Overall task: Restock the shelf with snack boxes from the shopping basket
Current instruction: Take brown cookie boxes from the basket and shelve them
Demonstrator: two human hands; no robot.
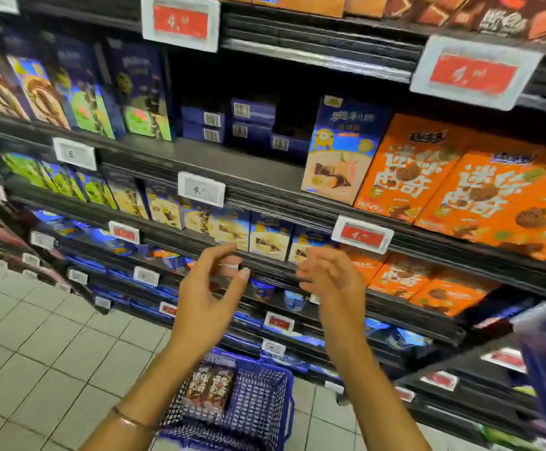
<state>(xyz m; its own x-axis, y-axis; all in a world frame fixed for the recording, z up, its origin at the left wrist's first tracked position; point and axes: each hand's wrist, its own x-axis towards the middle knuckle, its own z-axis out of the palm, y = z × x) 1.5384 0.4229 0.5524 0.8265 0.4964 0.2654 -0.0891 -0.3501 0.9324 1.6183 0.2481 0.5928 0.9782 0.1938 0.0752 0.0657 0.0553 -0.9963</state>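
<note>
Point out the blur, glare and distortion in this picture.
Head view: the wide lens bows the shelf edges; the red price tag is smeared; the left hand and right hand show slight motion blur; a glare streak runs along the upper rail.

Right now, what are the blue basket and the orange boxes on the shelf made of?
The blue basket looks like hard plastic: its walls are a moulded grid of small holes. The orange boxes look like thin printed cardboard, probably glossy, with flat faces and straight folded edges.
</note>
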